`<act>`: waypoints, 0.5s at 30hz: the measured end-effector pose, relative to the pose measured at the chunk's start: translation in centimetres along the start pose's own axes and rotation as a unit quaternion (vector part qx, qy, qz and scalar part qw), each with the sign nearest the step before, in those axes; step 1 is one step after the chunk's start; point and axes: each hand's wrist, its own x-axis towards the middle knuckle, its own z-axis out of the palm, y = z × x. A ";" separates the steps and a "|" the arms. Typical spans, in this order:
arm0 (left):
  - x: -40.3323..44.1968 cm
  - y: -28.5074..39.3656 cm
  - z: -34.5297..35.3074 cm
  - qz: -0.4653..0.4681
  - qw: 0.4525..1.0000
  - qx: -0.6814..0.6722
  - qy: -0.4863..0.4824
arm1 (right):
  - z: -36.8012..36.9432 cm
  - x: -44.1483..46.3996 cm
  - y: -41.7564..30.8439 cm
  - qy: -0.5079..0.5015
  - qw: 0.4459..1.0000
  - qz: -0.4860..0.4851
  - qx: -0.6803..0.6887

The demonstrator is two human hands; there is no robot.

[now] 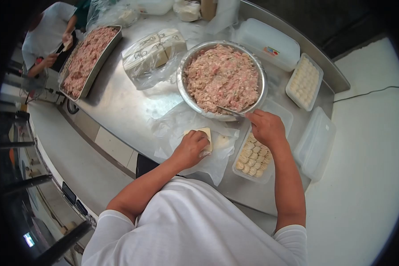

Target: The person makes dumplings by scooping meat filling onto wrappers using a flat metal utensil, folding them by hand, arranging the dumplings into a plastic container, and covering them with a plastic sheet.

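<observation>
A large metal bowl [180,86] holds a heap of minced meat filling [221,77]. My right hand [268,127] is closed around a thin metal utensil [232,111], whose tip meets the filling at the bowl's near edge; its exact kind is unclear. My left hand [191,148] has its fingers curled over pale square dough wrappers [207,131], which partly cover from view beneath it. The wrappers lie on a crumpled clear plastic bag [168,128]. Beneath my right hand, a plastic container [236,166] holds rows of folded dumplings [253,157].
Another dumpling tray [305,82], a clear lid [315,144] and a translucent plastic box [268,43] stand to the right. A wrapped package [153,53] sits left of the bowl. Farther left are a deep meat tray [103,57] and another person [48,33] working with their hands.
</observation>
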 end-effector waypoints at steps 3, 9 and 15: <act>-0.2 -0.5 0.4 0.010 1.000 0.009 -0.002 | 0.3 0.2 1.2 0.014 0.999 -0.033 0.036; -0.1 -1.2 0.0 -0.020 0.998 -0.059 -0.019 | -0.6 0.5 2.2 0.018 0.995 -0.008 0.096; -1.0 -4.7 -0.4 -0.258 0.771 -0.566 0.140 | -0.3 2.5 0.8 -0.003 0.998 -0.058 0.010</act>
